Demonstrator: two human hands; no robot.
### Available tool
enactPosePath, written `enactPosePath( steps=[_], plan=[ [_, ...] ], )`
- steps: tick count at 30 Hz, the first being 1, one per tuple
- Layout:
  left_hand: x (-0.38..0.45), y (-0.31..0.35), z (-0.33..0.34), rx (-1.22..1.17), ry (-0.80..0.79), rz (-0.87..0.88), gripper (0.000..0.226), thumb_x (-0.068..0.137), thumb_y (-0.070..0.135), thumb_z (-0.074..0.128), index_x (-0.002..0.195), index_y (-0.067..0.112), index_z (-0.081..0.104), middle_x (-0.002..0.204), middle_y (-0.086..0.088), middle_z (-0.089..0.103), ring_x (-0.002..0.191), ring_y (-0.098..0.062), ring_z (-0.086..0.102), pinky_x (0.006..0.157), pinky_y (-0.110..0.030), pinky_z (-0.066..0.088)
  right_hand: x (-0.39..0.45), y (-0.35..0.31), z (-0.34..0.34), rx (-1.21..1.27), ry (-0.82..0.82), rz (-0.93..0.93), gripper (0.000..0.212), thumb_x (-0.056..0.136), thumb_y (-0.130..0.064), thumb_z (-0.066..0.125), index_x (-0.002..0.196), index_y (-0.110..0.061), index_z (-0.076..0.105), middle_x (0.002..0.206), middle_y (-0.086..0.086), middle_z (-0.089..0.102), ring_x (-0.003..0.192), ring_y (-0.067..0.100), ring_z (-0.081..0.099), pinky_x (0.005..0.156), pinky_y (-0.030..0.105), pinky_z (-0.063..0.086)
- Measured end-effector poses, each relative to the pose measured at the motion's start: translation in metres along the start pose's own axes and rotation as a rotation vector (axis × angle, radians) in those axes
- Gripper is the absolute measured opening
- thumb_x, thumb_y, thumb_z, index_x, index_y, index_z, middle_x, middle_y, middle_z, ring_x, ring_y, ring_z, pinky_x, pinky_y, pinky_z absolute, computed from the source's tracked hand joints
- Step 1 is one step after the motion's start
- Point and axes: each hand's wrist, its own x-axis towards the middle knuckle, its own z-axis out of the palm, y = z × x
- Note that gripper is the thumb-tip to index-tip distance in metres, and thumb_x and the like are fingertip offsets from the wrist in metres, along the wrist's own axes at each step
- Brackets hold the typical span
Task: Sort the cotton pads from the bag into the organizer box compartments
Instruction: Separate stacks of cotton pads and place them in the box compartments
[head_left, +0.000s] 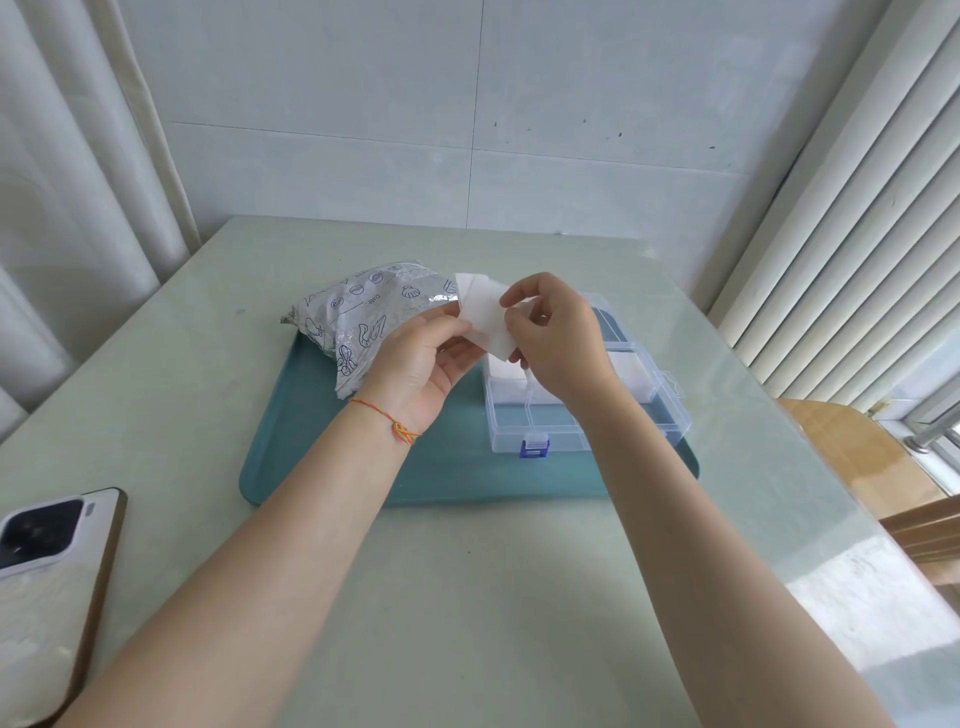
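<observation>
Holding soft, flat, white square pads (485, 322) up over the box (587, 410), the left hand (421, 364) and right hand (550, 332) each pinch them in their grip. The box is clear hard plastic with a blue clip, and more white pads lie inside. Left of the box sits the shiny crinkly bag (363, 322), both on a smooth teal tray (457, 473).

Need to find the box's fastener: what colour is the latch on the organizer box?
Blue latch, on the box's near wall, clear in the head view.
</observation>
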Motion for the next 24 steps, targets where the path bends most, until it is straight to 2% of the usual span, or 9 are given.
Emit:
enactPosePath(
  steps=[3, 7, 13, 16, 18, 21, 24],
  plan=[
    [0.0, 0.001, 0.0, -0.028, 0.011, -0.026, 0.022, 0.094, -0.006, 0.048, 0.091, 0.007, 0.066, 0.08, -0.008, 0.073, 0.073, -0.017, 0.07, 0.072, -0.026, 0.06, 0.0, -0.001, -0.002, -0.053, -0.015, -0.022, 0.019, 0.09, -0.004, 0.047, 0.094, -0.017, 0.06, 0.061, -0.001, 0.053, 0.047, 0.009, 0.057, 0.049, 0.019, 0.041],
    [0.0, 0.002, -0.002, 0.043, -0.008, -0.033, 0.024, 0.094, -0.006, 0.046, 0.096, 0.005, 0.068, 0.08, -0.007, 0.073, 0.072, -0.016, 0.07, 0.069, -0.024, 0.059, 0.0, -0.002, -0.003, -0.087, -0.021, -0.037, 0.021, 0.091, -0.004, 0.046, 0.095, -0.018, 0.062, 0.065, 0.003, 0.053, 0.051, 0.013, 0.059, 0.052, 0.025, 0.045],
    [-0.003, 0.006, -0.005, 0.119, -0.022, -0.092, 0.025, 0.092, -0.001, 0.046, 0.097, 0.01, 0.068, 0.07, -0.002, 0.067, 0.063, -0.013, 0.063, 0.064, -0.026, 0.057, 0.001, -0.006, -0.008, -0.134, -0.123, -0.06, 0.03, 0.09, -0.005, 0.045, 0.101, -0.018, 0.07, 0.061, -0.004, 0.05, 0.049, 0.012, 0.056, 0.058, 0.026, 0.048],
    [-0.003, 0.007, -0.007, 0.13, -0.03, -0.117, 0.023, 0.093, 0.003, 0.046, 0.097, 0.011, 0.068, 0.075, -0.005, 0.066, 0.064, -0.016, 0.063, 0.063, -0.028, 0.057, -0.001, -0.008, -0.011, -0.188, -0.145, -0.101, 0.033, 0.09, -0.004, 0.045, 0.102, -0.019, 0.071, 0.058, -0.008, 0.048, 0.055, 0.017, 0.052, 0.056, 0.026, 0.043],
    [-0.001, 0.006, -0.007, 0.116, -0.013, -0.12, 0.015, 0.095, 0.008, 0.051, 0.096, 0.01, 0.066, 0.082, -0.009, 0.066, 0.068, -0.019, 0.065, 0.064, -0.031, 0.059, -0.002, -0.008, -0.012, -0.219, -0.156, -0.122, 0.034, 0.09, -0.003, 0.045, 0.102, -0.019, 0.072, 0.057, -0.012, 0.046, 0.053, 0.015, 0.046, 0.053, 0.024, 0.039],
    [0.002, 0.004, -0.008, 0.201, 0.041, -0.076, 0.012, 0.097, 0.017, 0.056, 0.095, 0.01, 0.065, 0.082, -0.01, 0.065, 0.068, -0.02, 0.065, 0.064, -0.031, 0.06, -0.004, -0.01, -0.011, -0.277, -0.177, -0.152, 0.034, 0.091, -0.005, 0.044, 0.101, -0.021, 0.073, 0.056, -0.014, 0.043, 0.047, 0.008, 0.037, 0.047, 0.017, 0.031],
    [0.004, 0.001, -0.01, 0.316, 0.163, 0.013, 0.013, 0.097, 0.015, 0.058, 0.088, 0.009, 0.066, 0.079, -0.009, 0.064, 0.066, -0.02, 0.064, 0.056, -0.028, 0.058, -0.004, -0.013, -0.012, -0.298, -0.255, -0.156, 0.034, 0.093, -0.007, 0.044, 0.103, -0.025, 0.071, 0.061, -0.005, 0.046, 0.056, 0.017, 0.044, 0.056, 0.027, 0.039]
  ],
)
